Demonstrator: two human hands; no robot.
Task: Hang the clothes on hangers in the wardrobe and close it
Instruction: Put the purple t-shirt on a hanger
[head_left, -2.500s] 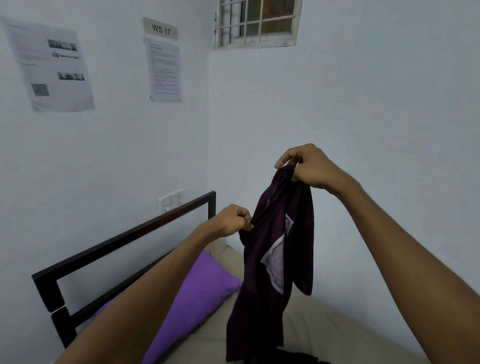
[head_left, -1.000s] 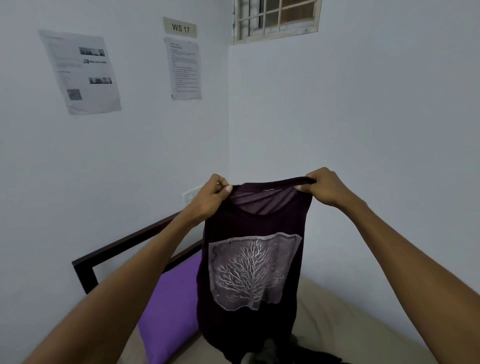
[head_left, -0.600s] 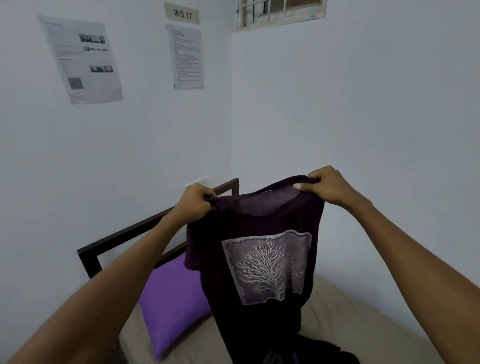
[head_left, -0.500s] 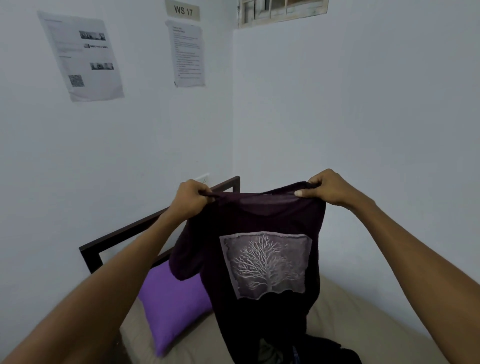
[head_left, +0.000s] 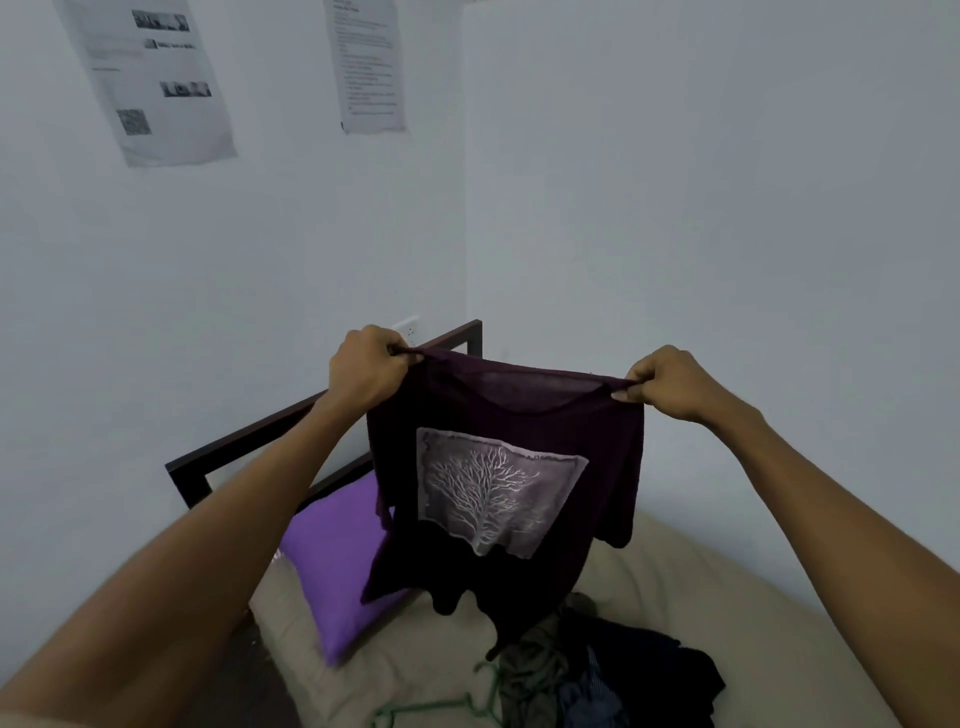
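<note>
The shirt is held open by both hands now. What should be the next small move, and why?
Probably free one hand to pick up the green hanger from the bed. Left hand and right hand each grip a shoulder of the shirt, spread, with no hanger in it.

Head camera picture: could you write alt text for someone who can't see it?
A person's left hand and right hand hold a dark purple T-shirt with a pale tree print up by its shoulders, spread out over a bed. Beneath it lie a purple pillow, a pile of dark clothes and a green hanger; papers hang on the white wall.
</note>
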